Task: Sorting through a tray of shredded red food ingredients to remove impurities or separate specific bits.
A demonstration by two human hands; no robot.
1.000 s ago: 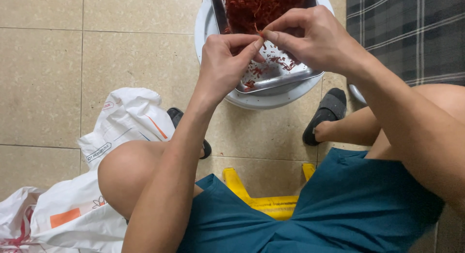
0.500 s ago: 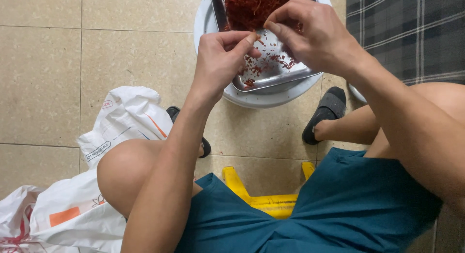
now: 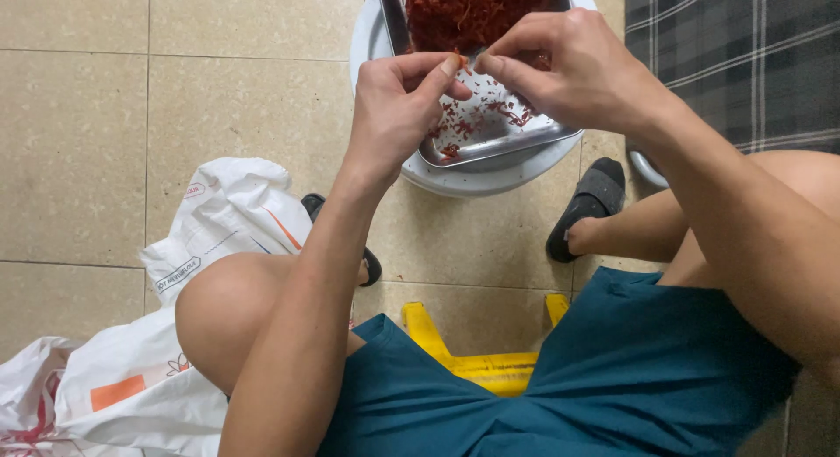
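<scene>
My left hand (image 3: 401,103) and my right hand (image 3: 573,68) meet over a metal tray (image 3: 490,146), fingertips pinching a small red dried chili piece (image 3: 461,62) between them. The tray's far half holds a heap of dried red chilies (image 3: 472,11); its near half carries scattered red bits. The tray rests on a round white basin (image 3: 477,179) on the tiled floor. I sit on a low yellow stool (image 3: 472,365) with both knees raised either side.
White plastic bags (image 3: 175,334) lie on the floor at the left beside my knee. Black sandals (image 3: 588,203) are on my feet near the basin. A dark plaid cloth (image 3: 744,55) covers the upper right. Another round rim (image 3: 643,167) peeks out beneath it.
Both hands have stayed above the tray and shifted slightly; the fingertips have come closer together on the red piece.
</scene>
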